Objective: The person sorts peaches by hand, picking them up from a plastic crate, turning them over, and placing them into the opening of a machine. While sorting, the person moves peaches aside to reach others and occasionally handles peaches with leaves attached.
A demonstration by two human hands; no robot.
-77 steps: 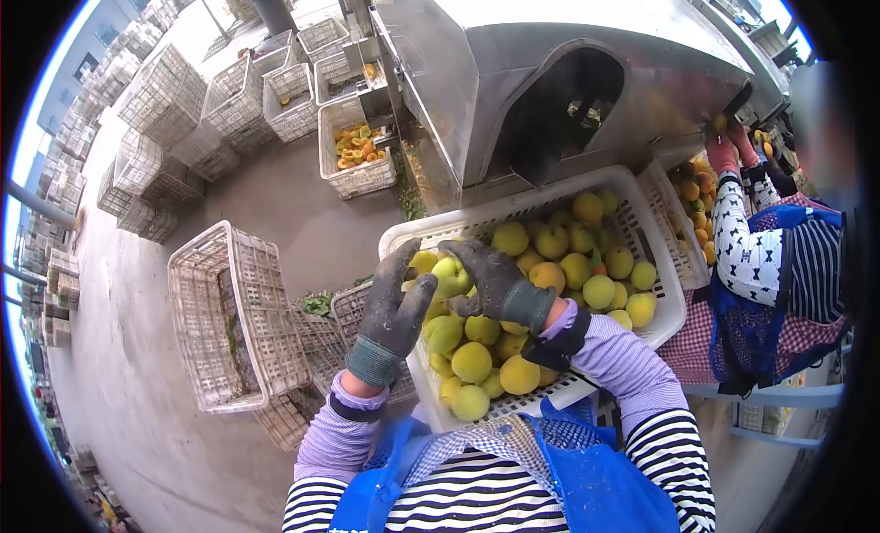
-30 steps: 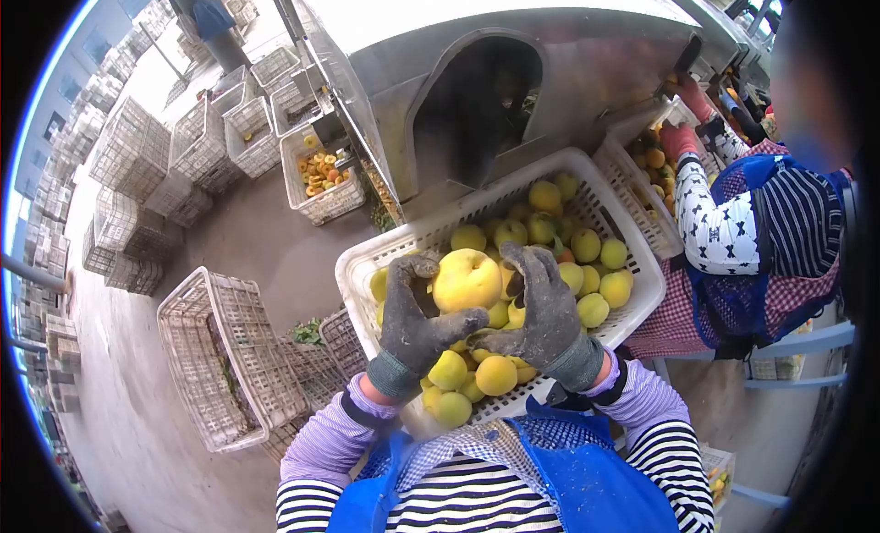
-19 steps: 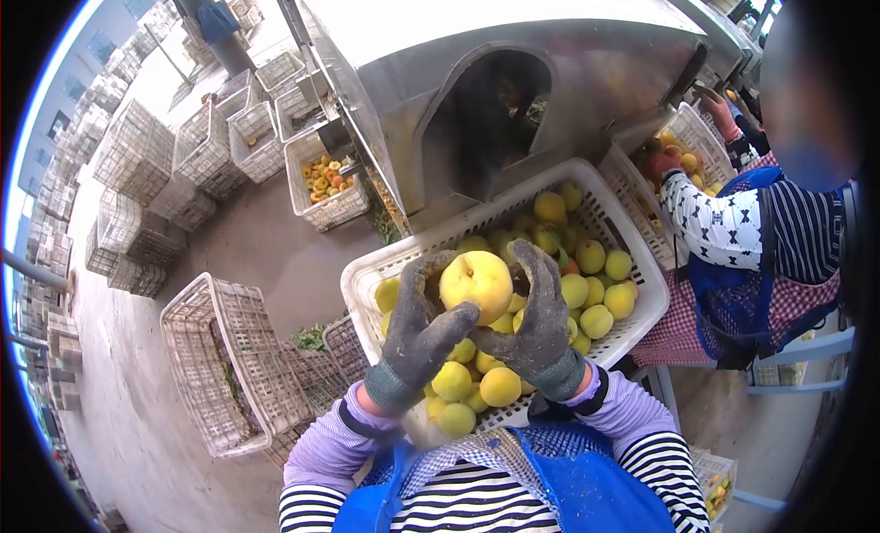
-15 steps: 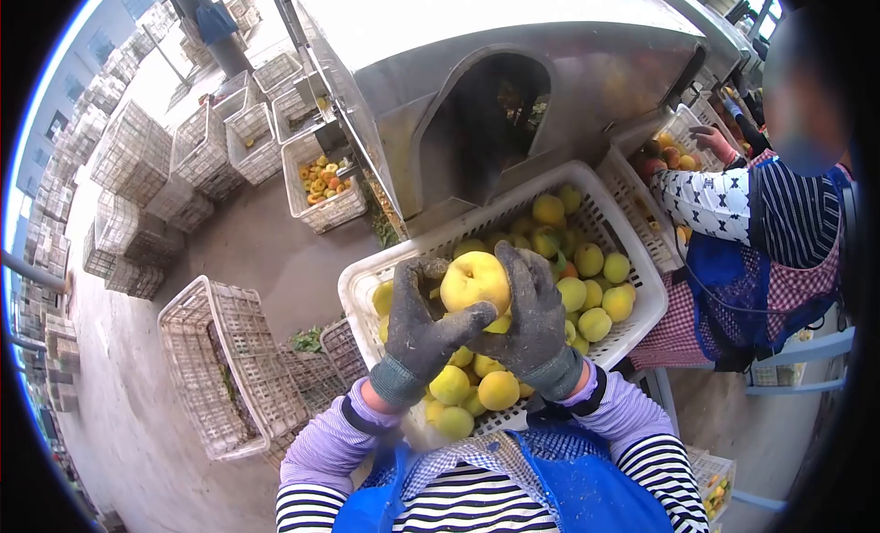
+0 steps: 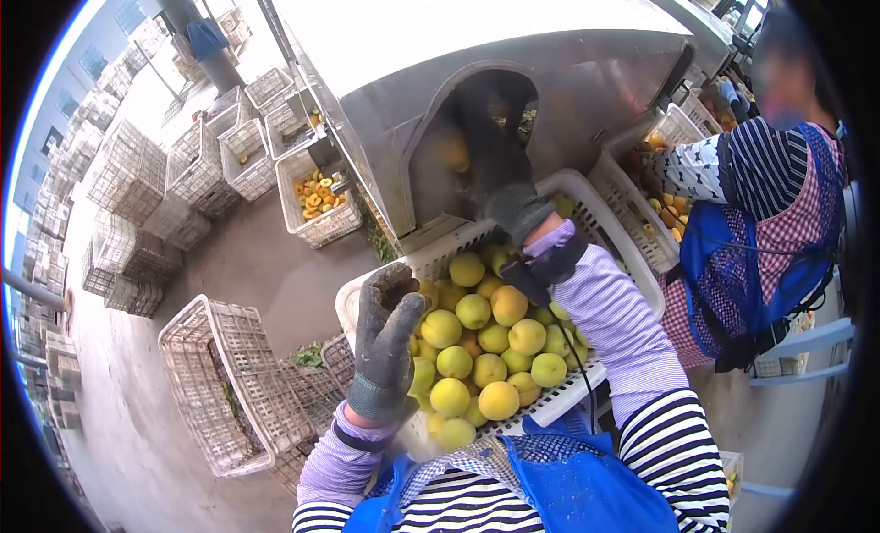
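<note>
My right hand [image 5: 500, 153], in a dark, dusty work glove, reaches into the arched opening [image 5: 431, 120] of the metal machine. Its fingers are dim and smeared by motion. A blurred yellow peach [image 5: 452, 153] shows inside the opening, left of that hand; I cannot tell if the hand still touches it. My left hand [image 5: 385, 331], gloved the same way, is over the left side of a white plastic crate [image 5: 346, 304], fingers loosely curved and apart from the thumb, holding nothing. Yellow-green peaches [image 5: 472, 310] fill the crate in front of me.
To the right, a person in a blue apron [image 5: 733, 258] works over another crate of fruit [image 5: 632, 203]. Left of the machine stands a crate of cut fruit [image 5: 321, 217]. A tall crate [image 5: 220, 386] is on the floor at left, with stacked crates [image 5: 128, 166] behind.
Both hands held a yellow peach over the crate. Now my right hand has gone forward into the machine's opening, and my left has drawn back to the left, off the peach.
</note>
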